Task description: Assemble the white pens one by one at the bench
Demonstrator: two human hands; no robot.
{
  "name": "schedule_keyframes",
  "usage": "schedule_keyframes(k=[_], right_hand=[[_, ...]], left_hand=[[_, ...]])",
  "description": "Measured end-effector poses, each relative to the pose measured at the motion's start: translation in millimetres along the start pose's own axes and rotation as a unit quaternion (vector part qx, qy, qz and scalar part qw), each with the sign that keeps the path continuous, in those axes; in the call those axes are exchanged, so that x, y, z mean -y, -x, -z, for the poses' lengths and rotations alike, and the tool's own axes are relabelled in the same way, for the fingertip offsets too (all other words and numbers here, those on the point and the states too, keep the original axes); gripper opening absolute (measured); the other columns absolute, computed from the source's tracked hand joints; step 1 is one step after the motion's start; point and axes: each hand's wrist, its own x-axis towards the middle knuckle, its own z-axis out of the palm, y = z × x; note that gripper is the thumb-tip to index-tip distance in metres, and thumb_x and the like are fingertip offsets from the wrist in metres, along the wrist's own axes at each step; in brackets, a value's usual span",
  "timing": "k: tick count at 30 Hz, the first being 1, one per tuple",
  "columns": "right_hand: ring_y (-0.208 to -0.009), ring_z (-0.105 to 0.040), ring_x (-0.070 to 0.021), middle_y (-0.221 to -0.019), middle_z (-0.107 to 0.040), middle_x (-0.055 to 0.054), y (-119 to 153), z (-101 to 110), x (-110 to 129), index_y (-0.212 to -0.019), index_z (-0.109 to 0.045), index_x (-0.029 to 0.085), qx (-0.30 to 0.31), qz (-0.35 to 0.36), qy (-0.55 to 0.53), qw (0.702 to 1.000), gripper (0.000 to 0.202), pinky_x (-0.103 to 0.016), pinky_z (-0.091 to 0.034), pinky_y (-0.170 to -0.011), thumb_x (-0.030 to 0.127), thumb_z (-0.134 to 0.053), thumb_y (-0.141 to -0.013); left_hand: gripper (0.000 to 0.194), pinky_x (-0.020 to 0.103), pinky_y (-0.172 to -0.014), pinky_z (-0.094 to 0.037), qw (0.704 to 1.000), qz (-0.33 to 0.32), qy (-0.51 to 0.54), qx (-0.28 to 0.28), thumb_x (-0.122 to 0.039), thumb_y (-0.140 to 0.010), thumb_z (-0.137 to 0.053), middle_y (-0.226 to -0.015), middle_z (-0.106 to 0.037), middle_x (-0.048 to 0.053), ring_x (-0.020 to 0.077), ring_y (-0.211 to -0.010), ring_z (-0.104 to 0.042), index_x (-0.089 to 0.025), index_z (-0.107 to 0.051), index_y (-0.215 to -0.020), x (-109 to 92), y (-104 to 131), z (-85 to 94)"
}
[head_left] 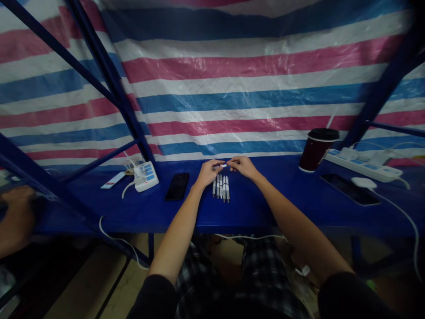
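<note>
Above a row of pens, both my hands meet around a small white and grey pen (pixel 223 165). The fingers of my left hand (pixel 210 171) pinch its left end. At the other end, my right hand (pixel 243 166) closes its fingertips on it; they cover part of the pen. Several white and grey pens (pixel 221 188) lie side by side on the blue table (pixel 252 208), just below my hands, pointing toward me. To the left of my left hand rests a dark phone (pixel 177 186).
On the left are a white power strip (pixel 148 176) and a light-coloured phone (pixel 113 180). A dark red lidded cup (pixel 317 150) with a straw, a long power strip (pixel 363 166) and a phone (pixel 348 189) with a white charger stand right. Another person's hand (pixel 18 199) shows far left.
</note>
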Motion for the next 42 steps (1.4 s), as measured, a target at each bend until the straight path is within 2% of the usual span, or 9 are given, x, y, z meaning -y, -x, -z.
schedule_keyframes(k=[3, 7, 17, 19, 23, 26, 29, 33, 42], right_hand=[[-0.068, -0.066, -0.0169, -0.081, -0.075, -0.004, 0.5, 0.6, -0.1, -0.097, -0.071, 0.018, -0.002, 0.017, -0.012, 1.000, 0.033, -0.027, -0.050, -0.065, 0.042, -0.077, -0.076], [-0.057, -0.061, -0.0142, -0.076, -0.073, -0.004, 2.1, 1.3, 0.2, -0.089, -0.070, 0.017, 0.030, -0.006, -0.002, 1.000, 0.031, -0.025, -0.047, -0.056, 0.048, -0.067, -0.086], [-0.050, -0.059, -0.0119, -0.078, -0.074, -0.003, 4.6, 4.6, 3.8, -0.092, -0.070, 0.018, 0.060, -0.009, 0.028, 0.998, 0.027, -0.023, -0.044, -0.049, 0.045, -0.072, -0.085], [-0.048, -0.058, -0.0113, -0.074, -0.073, -0.003, 4.5, 5.4, 3.5, -0.086, -0.070, 0.018, 0.071, -0.009, 0.040, 0.997, 0.029, -0.022, -0.043, -0.048, 0.046, -0.065, -0.091], [-0.047, -0.058, -0.0106, -0.079, -0.074, -0.002, 4.5, 6.5, 2.4, -0.095, -0.069, 0.019, 0.052, -0.009, 0.027, 0.998, 0.025, -0.022, -0.044, -0.049, 0.043, -0.066, -0.090], [-0.046, -0.058, -0.0114, -0.071, -0.072, -0.003, 5.0, 6.8, 2.3, -0.089, -0.069, 0.018, 0.060, -0.015, 0.034, 0.998, 0.029, -0.022, -0.044, -0.048, 0.044, -0.059, -0.095], [-0.046, -0.059, -0.0115, -0.078, -0.075, -0.003, 5.7, 6.2, 2.9, -0.095, -0.069, 0.019, 0.058, -0.017, 0.029, 0.998, 0.026, -0.023, -0.043, -0.047, 0.045, -0.064, -0.092], [-0.044, -0.057, -0.0115, -0.070, -0.073, -0.004, 5.6, 5.4, 3.4, -0.081, -0.069, 0.018, 0.070, -0.019, 0.044, 0.996, 0.037, -0.024, -0.043, -0.049, 0.048, -0.055, -0.097], [-0.050, -0.058, -0.0133, -0.070, -0.071, -0.002, 4.7, 7.5, 3.5, -0.088, -0.069, 0.019, 0.064, -0.010, 0.055, 0.996, 0.030, -0.024, -0.042, -0.052, 0.046, -0.060, -0.092]], left_hand=[[0.022, 0.036, -0.099, -0.051, 0.999, -0.029, -0.027, -0.006, -0.017, -0.088, -0.068, -0.110, -0.076, 0.009, 0.0231, -0.106, -0.069, -0.019, -0.079, -0.108, -3.9, 0.0, 2.5], [0.021, 0.037, -0.099, -0.051, 0.998, -0.035, -0.046, 0.000, -0.019, -0.091, -0.066, -0.111, -0.077, 0.007, 0.0232, -0.107, -0.069, -0.022, -0.078, -0.108, -5.2, 0.4, 3.6], [0.023, 0.038, -0.100, -0.050, 0.995, -0.041, -0.090, 0.014, -0.022, -0.092, -0.067, -0.112, -0.078, 0.006, 0.0251, -0.107, -0.069, -0.025, -0.079, -0.111, -1.8, 0.5, 3.2], [0.023, 0.039, -0.100, -0.050, 0.995, -0.041, -0.091, 0.005, -0.022, -0.092, -0.067, -0.111, -0.078, 0.006, 0.0252, -0.107, -0.069, -0.024, -0.079, -0.111, -1.9, 0.4, 3.1], [0.024, 0.038, -0.101, -0.050, 0.995, -0.035, -0.093, 0.013, -0.020, -0.091, -0.068, -0.112, -0.078, 0.006, 0.0248, -0.108, -0.068, -0.025, -0.079, -0.112, -1.7, 0.2, 2.7], [0.025, 0.039, -0.100, -0.050, 0.995, -0.034, -0.091, 0.016, -0.020, -0.091, -0.068, -0.112, -0.078, 0.005, 0.0243, -0.107, -0.068, -0.025, -0.078, -0.112, -1.1, 0.1, 2.6], [0.024, 0.038, -0.099, -0.051, 0.995, -0.037, -0.094, 0.015, -0.020, -0.091, -0.068, -0.112, -0.078, 0.005, 0.0240, -0.106, -0.069, -0.025, -0.079, -0.112, -0.5, 0.1, 2.4], [0.024, 0.037, -0.098, -0.050, 0.994, -0.047, -0.097, 0.008, -0.019, -0.091, -0.068, -0.110, -0.078, 0.005, 0.0235, -0.105, -0.069, -0.025, -0.079, -0.112, 0.7, 0.7, 1.8], [0.025, 0.038, -0.100, -0.050, 0.993, -0.042, -0.111, 0.003, -0.017, -0.089, -0.069, -0.109, -0.078, 0.005, 0.0236, -0.105, -0.069, -0.026, -0.079, -0.110, 0.9, 0.7, 1.8]])
